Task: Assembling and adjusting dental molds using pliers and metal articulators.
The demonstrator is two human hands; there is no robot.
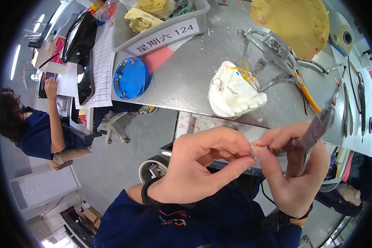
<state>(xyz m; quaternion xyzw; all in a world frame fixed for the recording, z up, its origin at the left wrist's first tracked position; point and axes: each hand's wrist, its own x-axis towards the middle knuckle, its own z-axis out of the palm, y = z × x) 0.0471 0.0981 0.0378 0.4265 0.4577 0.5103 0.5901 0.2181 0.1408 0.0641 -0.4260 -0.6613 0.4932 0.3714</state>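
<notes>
My left hand (208, 163) and my right hand (291, 173) meet above the bench's front edge, fingertips pinched together. Between them is a tiny pale piece (253, 149), mostly hidden by the fingers. My right hand also holds a metal hand tool (318, 128) with a broad dark blade, pointing up and away; its shaft passes behind the fingers. Just beyond my hands lies a white plaster dental cast (231, 97) with yellow wax-like strands (246, 71) on it. A metal dental articulator (273, 49) stands behind the cast.
A grey tub (161, 37) with plaster pieces and a blue round dish (130, 78) stand left on the metal bench (186, 82). A yellow slab (293, 25) is at the back. Pliers (361, 103) and slim tools lie right. Another person (37, 128) sits far left.
</notes>
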